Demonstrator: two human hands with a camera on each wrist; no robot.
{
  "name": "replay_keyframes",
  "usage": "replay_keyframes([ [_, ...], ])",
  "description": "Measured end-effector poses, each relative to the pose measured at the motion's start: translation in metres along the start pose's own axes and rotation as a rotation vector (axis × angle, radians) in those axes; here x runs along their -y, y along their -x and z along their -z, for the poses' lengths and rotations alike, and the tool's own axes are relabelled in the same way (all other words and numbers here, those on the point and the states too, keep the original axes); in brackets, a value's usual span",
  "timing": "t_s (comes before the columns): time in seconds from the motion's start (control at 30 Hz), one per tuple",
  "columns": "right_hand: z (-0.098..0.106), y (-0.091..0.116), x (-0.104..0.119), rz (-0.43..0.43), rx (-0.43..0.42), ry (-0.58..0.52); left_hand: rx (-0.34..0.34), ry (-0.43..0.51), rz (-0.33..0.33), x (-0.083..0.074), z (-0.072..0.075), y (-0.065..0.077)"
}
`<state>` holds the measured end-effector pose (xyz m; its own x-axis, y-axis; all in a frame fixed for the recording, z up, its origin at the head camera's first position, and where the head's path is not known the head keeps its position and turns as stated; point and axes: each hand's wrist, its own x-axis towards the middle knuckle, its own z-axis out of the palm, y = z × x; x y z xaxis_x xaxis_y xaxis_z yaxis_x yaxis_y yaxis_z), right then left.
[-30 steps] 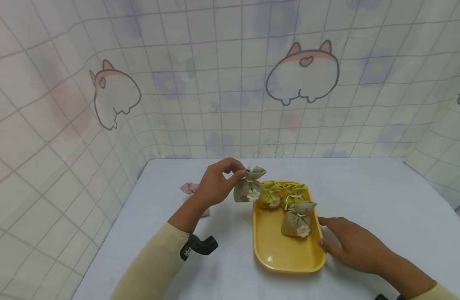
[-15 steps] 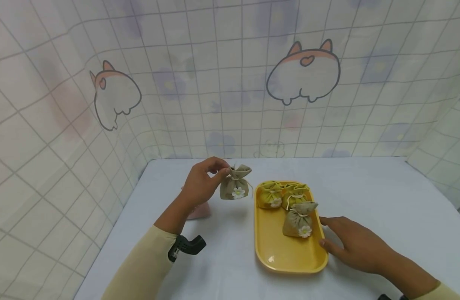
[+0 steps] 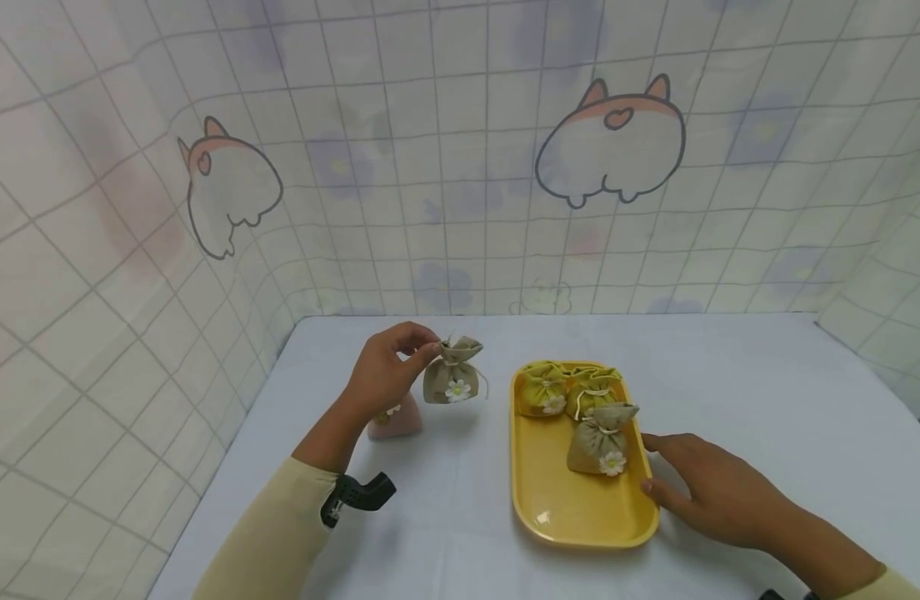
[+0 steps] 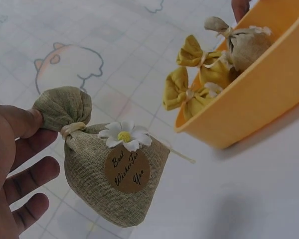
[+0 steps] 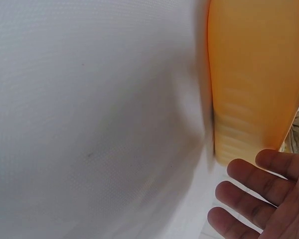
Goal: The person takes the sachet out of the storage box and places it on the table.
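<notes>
My left hand (image 3: 385, 371) pinches the gathered neck of a grey-green drawstring pouch (image 4: 114, 179) and holds it above the table, left of the yellow tray (image 3: 550, 508). A white daisy and a round "Best Wishes For You" label sit on the pouch's front. Partly behind my left wrist, a pink pouch (image 3: 397, 419) stands on the table. Two yellow-green pouches (image 3: 541, 390) fill the tray's far end, with another grey-green pouch (image 3: 598, 437) in front of them. My right hand (image 3: 718, 492) touches the tray's right side with fairly straight fingers (image 5: 259, 179).
A white cloth covers the table (image 3: 767, 392). Behind and to the left hangs a gridded curtain (image 3: 460, 167) printed with cartoon corgis. A black wrist camera mount (image 3: 358, 493) sticks out from my left sleeve.
My left hand has carried the grey-green pouch left, from beside the tray's far left corner to near the pink pouch. My right hand stays at the tray's side.
</notes>
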<state>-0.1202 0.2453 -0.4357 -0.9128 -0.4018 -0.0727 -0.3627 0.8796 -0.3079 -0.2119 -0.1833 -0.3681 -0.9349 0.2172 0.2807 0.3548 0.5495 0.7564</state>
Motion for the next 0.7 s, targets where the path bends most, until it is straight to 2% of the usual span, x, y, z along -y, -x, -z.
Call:
replay_keyframes([
  [0.27, 0.0, 0.001, 0.0, -0.002, 0.011, 0.002, 0.007, -0.011, 0.042, 0.018, -0.003, 0.004],
  [0.47, 0.001, 0.001, 0.001, 0.002, 0.014, 0.001, 0.011, -0.009, 0.077, 0.022, -0.005, 0.006],
  [0.7, 0.0, 0.001, 0.002, -0.005, 0.018, 0.002, 0.008, 0.002, 0.063, 0.028, -0.009, 0.007],
])
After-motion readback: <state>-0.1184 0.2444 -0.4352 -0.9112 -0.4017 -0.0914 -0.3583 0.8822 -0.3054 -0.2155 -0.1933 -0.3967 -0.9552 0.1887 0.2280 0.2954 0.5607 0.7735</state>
